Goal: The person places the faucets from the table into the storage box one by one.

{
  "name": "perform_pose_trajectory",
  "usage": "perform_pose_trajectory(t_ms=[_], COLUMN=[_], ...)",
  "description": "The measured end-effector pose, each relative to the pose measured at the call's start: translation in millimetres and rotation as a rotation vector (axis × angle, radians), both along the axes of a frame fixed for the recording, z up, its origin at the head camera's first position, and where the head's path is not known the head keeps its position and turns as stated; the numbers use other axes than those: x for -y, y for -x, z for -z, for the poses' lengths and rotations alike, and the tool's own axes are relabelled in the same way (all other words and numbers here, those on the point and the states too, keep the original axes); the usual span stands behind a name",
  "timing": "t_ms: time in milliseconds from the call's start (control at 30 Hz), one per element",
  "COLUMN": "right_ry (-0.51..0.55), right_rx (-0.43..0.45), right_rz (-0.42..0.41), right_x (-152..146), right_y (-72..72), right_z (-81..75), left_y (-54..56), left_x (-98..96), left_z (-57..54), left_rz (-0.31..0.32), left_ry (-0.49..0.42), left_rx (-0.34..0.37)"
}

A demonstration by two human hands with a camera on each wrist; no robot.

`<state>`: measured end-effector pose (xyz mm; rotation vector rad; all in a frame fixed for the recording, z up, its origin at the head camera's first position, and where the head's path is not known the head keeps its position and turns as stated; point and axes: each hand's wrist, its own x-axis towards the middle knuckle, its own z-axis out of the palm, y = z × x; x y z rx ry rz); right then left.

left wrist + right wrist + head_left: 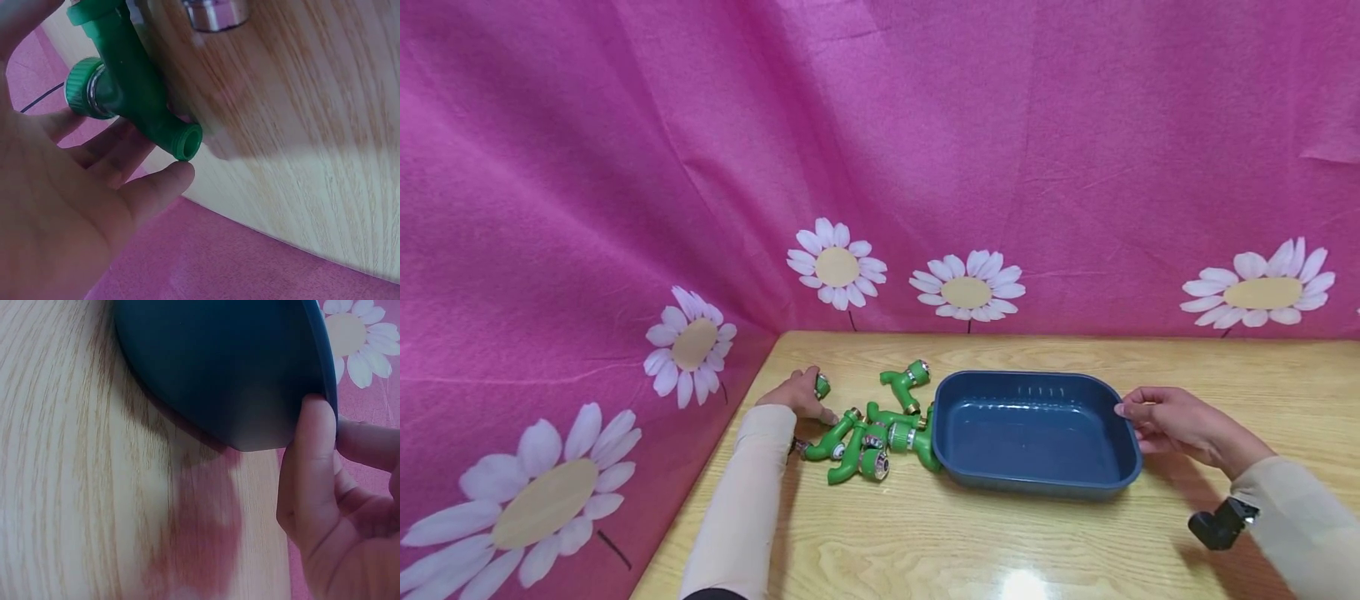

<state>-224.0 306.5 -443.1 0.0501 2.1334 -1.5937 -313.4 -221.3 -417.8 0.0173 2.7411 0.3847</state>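
pinches the blue tray [1022, 442] by its right end with right hand [1176, 425] | kinda spreads left hand [799, 397] around a green tap [137, 81], near the bench's [925, 542] back left corner | has more green taps [852, 454] jumbled just left of the tray

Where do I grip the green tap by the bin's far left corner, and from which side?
Probably pinch the green tap across its middle, where spout, knob and brass-coloured end meet, coming from above and the left. The knob sits close to the blue bin on the right, while bare table lies left.
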Motion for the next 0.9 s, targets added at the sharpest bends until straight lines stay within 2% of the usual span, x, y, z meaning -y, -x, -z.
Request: perform_pose_trajectory(t_ms=[367, 900], right_ry=[0.005, -0.025], right_rx=[0.000, -0.031], right_rz=[-0.001, -0.009], right_x=[0.1, 3.7], right_y=[-0.6, -3.1], right_z=[0.8, -2.6], left_y=[-2.9, 2.6], left_x=[-1.9, -3.0], left_z=[-3.2, 4.6], left_rz=[-0.014, -0.031], left_ry=[0.001, 0.003], left_rx=[0.002, 0.012])
